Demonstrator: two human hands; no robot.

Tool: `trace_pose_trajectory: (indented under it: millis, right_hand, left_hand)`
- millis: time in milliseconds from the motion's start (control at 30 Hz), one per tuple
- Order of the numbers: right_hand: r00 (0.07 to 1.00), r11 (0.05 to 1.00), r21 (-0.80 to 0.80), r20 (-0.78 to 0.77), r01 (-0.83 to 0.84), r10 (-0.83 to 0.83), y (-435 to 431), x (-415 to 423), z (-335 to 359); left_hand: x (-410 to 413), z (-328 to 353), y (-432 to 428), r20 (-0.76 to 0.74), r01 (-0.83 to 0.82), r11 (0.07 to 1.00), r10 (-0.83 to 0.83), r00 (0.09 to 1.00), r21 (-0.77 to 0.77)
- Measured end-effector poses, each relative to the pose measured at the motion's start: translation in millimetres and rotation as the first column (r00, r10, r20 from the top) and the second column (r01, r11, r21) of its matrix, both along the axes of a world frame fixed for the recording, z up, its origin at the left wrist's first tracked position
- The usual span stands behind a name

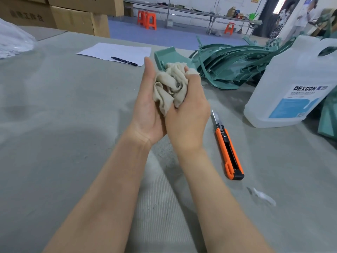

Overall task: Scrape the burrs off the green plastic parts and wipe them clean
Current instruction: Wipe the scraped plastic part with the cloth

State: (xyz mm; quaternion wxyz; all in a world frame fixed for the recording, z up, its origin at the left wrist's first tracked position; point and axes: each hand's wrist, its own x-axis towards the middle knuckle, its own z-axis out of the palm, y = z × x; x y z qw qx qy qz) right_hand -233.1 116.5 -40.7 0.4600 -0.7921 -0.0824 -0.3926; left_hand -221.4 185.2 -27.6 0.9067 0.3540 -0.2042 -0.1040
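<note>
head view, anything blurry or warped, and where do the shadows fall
Head view: wide-angle bending curves the table edge and tilts the bottle; background stools are soft; cloth and knife are sharp; a soft shadow lies left of the left hand.

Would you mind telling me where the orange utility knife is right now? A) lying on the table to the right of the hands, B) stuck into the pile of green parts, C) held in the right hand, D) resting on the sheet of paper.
A: the orange utility knife lies flat on the table, blade extended, while both the left hand and right hand hold only the cloth.
</note>
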Motion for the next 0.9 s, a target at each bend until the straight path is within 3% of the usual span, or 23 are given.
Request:
trace_pose_trajectory:
  millis: [200, 400, 533, 633, 733, 900]
  right_hand:
    - [0.981, 0.969, -0.155, -0.051, -0.194, 0.188, -10, -1, 1]
    - [0.929, 0.911, -0.217, -0.21, -0.349, 0.306, -17, 4, -2]
    - [0.968, 0.9, -0.364, -0.159, -0.241, 0.195, -14, 7, -11]
    - [0.99, 0.897, -0.422, -0.11, -0.127, 0.089, -18, 11, -18]
    - [0.995, 0.919, -0.395, -0.101, -0.017, -0.026, -22, 16, -24]
    - [0.979, 0.948, -0.318, -0.18, 0.033, -0.095, -30, 22, -29]
  left_hand:
    - [0, 4, 12, -0.009, 0.038, 0.997, -0.039, 0.999, -0.067]
    - [5, 1, 7, -0.075, -0.31, 0.943, 0.32, 0.944, 0.124]
    - [7, 1, 11, -0.188, -0.306, 0.947, 0.32, 0.928, 0.1]
    - [9, 2, 19, -0.179, -0.35, 0.937, 0.348, 0.92, 0.022]
    - [11, 3, 21, -0.188, -0.427, 0.904, 0.416, 0.89, -0.024]
    - [11, 2, 17, -0.26, -0.547, 0.834, 0.515, 0.817, -0.065]
